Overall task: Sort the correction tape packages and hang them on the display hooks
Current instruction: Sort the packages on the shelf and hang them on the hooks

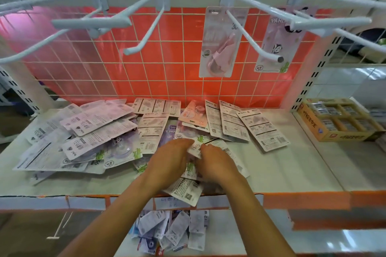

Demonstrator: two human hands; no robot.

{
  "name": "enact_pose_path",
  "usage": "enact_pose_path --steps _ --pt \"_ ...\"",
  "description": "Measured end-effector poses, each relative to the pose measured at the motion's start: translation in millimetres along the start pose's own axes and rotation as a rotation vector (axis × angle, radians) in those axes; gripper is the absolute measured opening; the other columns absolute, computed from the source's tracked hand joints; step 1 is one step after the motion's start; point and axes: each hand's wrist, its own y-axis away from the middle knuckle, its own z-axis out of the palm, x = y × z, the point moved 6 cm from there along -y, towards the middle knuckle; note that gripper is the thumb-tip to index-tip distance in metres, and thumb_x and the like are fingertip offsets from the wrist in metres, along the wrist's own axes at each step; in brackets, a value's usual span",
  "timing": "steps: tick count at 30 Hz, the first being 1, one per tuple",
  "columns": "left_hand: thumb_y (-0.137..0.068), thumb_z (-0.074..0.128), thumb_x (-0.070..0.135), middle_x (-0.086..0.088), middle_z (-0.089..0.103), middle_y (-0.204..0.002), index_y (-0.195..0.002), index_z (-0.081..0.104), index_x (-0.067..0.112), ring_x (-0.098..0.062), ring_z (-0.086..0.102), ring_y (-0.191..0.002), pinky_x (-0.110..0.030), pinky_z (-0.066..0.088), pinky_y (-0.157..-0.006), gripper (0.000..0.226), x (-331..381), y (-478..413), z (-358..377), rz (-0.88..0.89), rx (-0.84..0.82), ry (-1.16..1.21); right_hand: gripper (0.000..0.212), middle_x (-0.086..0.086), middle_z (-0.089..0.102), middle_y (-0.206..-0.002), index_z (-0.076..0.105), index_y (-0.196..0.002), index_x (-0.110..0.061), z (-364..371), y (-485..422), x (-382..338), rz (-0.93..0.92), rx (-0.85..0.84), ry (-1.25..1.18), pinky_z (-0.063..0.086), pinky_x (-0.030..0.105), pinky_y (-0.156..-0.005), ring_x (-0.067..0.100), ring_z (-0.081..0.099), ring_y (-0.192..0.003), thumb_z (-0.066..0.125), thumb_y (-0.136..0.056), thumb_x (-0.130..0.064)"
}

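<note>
**A:** Starting far left: the empty hooks [89, 23] jut out over the shelf [292, 169], nothing on them. Below them lies a lilac heap [83, 131] of packages, stacked loose and mostly face down.

**B:** That heap is the first worry. Pull one from underneath and the stack could slide.

**A:** Centre now: the left hand [169, 162] reaches in, fingers curled over the edge of a white package [195, 148] lying on the pile.

**B:** And the right hand [217, 165] meets it on the same package, fingertips touching. The thumb is hidden, so I can't tell whether it grips or just steadies.

**A:** Look just beneath the wrists: an overhanging package [186, 192] pokes past the shelf's front edge.

**B:** One nudge from a forearm and it drops into the lower heap [173, 231].

**A:** Up right, a pink package [221, 41] hangs on one hook, and a panda package [277, 41] hangs on the next.

**B:** So the sorting risk is clear. With so many backs showing, as in that face-down row [261, 129], a design could land on the wrong hook.

**A:** Far right, a cardboard box [342, 119], well apart from the hands.
</note>
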Motion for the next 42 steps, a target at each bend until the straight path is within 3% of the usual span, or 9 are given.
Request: enact_pose_path --steps 3,7,11,15,20,26,31,38,42 --pt "-0.098 0.048 0.024 -0.003 0.058 -0.133 -0.139 0.044 0.016 -0.021 0.055 -0.119 -0.033 0.045 -0.093 0.042 0 0 -15 -0.032 0.132 0.153 0.015 0.008 0.062 -0.088 0.059 -0.088 -0.011 -32 9 5 0.004 0.143 -0.061 0.046 0.035 -0.065 0.031 0.062 -0.086 0.045 -0.093 -0.014" --pt "-0.093 0.057 0.029 0.0 0.053 -0.137 -0.147 0.026 0.016 -0.016 0.051 -0.124 -0.03 0.042 -0.099 0.063 2 0 -18 -0.054 0.099 0.31 0.019 0.003 0.063 -0.079 0.061 -0.085 -0.013 -74 19 15 0.005 0.3 -0.434 0.049 0.033 -0.058 0.019 0.06 -0.071 0.048 -0.097 -0.023" --pt "-0.086 0.066 0.035 0.0 0.06 -0.13 -0.144 0.034 0.02 -0.01 0.059 -0.114 -0.034 0.048 -0.099 0.068 4 4 -9 -0.157 -0.09 0.755 0.017 0.018 0.069 -0.093 0.068 -0.087 -0.012 -92 23 19 -0.03 0.396 -1.034 0.052 0.058 -0.08 0.041 0.064 -0.09 0.052 -0.094 -0.014" --pt "-0.088 0.066 0.011 0.005 0.07 -0.113 -0.123 0.056 0.022 -0.008 0.066 -0.105 -0.03 0.051 -0.093 0.038 15 7 -11 -0.146 -0.153 0.965 0.023 0.004 0.073 -0.099 0.07 -0.094 -0.02 -87 25 18 -0.012 0.295 -1.372 0.053 0.047 -0.089 0.027 0.067 -0.098 0.05 -0.095 -0.007" --pt "-0.087 0.062 -0.001 -0.001 0.073 -0.108 -0.122 0.057 0.015 -0.015 0.069 -0.099 -0.024 0.054 -0.077 0.039 13 14 -16 -0.197 -0.139 1.125 0.021 0.006 0.073 -0.1 0.069 -0.097 -0.015 -83 28 12 -0.024 0.288 -1.436 0.052 0.051 -0.09 0.029 0.067 -0.098 0.049 -0.096 -0.008" --pt "-0.073 0.069 0.019 -0.001 0.074 -0.101 -0.109 0.061 0.016 -0.018 0.07 -0.094 -0.029 0.057 -0.076 0.037 12 24 -31 -0.151 -0.086 1.2 0.023 0.008 0.073 -0.1 0.068 -0.099 -0.013 -88 35 -9 -0.156 0.277 -1.47 0.055 0.046 -0.086 0.027 0.068 -0.096 0.047 -0.095 -0.005" --pt "-0.077 0.073 0.018 -0.002 0.074 -0.102 -0.108 0.063 0.015 -0.019 0.07 -0.096 -0.032 0.058 -0.078 0.033 4 34 -52 -0.057 0.027 1.095 0.019 0.008 0.073 -0.099 0.069 -0.097 -0.017 -98 47 -35 -0.257 0.284 -1.452 0.056 0.047 -0.082 0.029 0.069 -0.096 0.051 -0.094 -0.019" --pt "-0.076 0.068 0.008 0.009 0.074 -0.097 -0.102 0.065 0.018 -0.01 0.07 -0.093 -0.017 0.053 -0.078 0.028 0 51 -91 0.067 0.206 1.019 0.02 0.01 0.073 -0.088 0.073 -0.091 -0.015 -119 73 -70 -0.492 0.311 -1.358 0.06 0.042 -0.067 0.028 0.07 -0.081 0.056 -0.085 -0.024" --pt "-0.069 0.078 0.01 0.018 0.074 -0.087 -0.089 0.071 0.03 -0.002 0.07 -0.083 -0.013 0.052 -0.072 0.029 -1 59 -110 0.08 0.3 0.999 0.018 0.006 0.073 -0.092 0.073 -0.094 -0.017 -128 86 -86 -0.653 0.345 -1.324 0.059 0.038 -0.074 0.02 0.068 -0.087 0.057 -0.087 -0.02"
